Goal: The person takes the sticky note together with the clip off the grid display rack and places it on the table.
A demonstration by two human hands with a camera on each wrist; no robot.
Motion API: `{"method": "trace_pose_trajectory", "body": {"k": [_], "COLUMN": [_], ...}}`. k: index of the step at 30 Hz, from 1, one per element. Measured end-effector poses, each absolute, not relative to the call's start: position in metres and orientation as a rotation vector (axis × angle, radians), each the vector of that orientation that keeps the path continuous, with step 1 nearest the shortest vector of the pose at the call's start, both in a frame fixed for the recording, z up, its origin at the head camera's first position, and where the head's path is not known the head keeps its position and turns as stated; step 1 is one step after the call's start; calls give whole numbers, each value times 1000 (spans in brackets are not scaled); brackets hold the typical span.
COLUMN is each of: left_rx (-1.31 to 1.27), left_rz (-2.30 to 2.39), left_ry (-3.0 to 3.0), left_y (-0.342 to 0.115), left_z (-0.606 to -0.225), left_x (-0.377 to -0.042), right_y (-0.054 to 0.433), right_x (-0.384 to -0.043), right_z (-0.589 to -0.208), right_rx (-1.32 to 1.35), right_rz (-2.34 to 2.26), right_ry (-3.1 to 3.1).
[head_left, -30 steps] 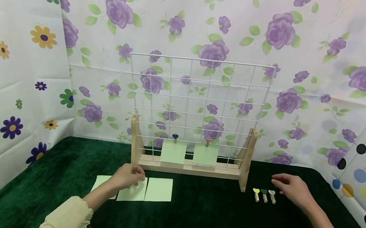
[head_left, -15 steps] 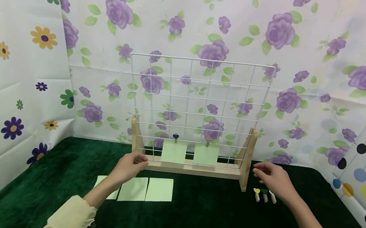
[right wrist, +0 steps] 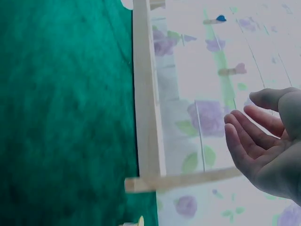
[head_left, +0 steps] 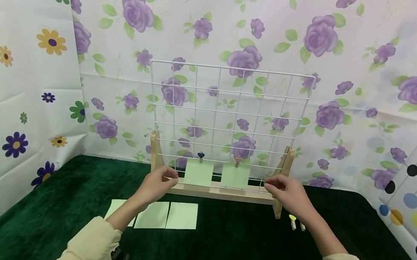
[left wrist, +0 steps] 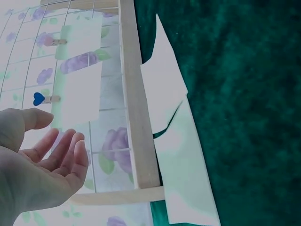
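Observation:
A white wire grid stands in a wooden frame (head_left: 220,194) in the head view. Two pale green paper sheets hang low on it: the left sheet (head_left: 198,174) from a blue heart clip (head_left: 201,155), the right sheet (head_left: 235,177) from a pink heart clip (head_left: 238,160). My left hand (head_left: 157,184) is in front of the frame's left end, left of the left sheet. My right hand (head_left: 290,196) overlaps the frame's right upright. Both wrist views show loosely bent fingers, thumb apart, holding nothing: the left hand (left wrist: 51,160) and the right hand (right wrist: 268,141).
Three more pale sheets (head_left: 182,216) lie in a row on the dark green cloth (head_left: 218,251), left of centre; my left forearm partly covers them. A yellow heart clip (head_left: 292,219) lies right of the frame, other clips beside it covered by my right forearm. Flowered sheeting (head_left: 344,154) rises behind.
My right hand has moved left from beyond the small clips to the frame's right side. My left hand has risen from over the loose sheets, rightward to the frame's left end.

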State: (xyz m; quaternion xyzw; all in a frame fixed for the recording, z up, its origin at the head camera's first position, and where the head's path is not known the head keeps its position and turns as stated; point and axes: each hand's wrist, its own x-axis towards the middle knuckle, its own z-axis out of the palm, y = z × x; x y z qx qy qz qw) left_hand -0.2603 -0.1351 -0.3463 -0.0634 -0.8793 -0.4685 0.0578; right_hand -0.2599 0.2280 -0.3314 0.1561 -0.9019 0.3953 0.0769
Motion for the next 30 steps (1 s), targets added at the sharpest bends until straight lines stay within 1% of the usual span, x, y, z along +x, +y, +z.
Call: {"method": "trace_pose_trajectory", "body": {"k": [11,22,27,30], "left_rx": [-238,-160,-120,-142], "left_rz": [-1453,-1489,-1521,-1512], "left_ry": [-2631,-2601,-2619,-2624], "left_y": [-122,-122,-121,-120], "left_z": [-338,-339,-340,-341], "left_x": [-271,-281,-286,-289], "right_y": [189,163,148,140], "right_x": [-271,-278,-280,-281], "right_z": [-321,-317,-313,-310], "right_rx": [538,563,615,635], "right_rz": [1213,1228,1209,1197], "right_ry": [-2682,-2655,-2639,-2621]}}
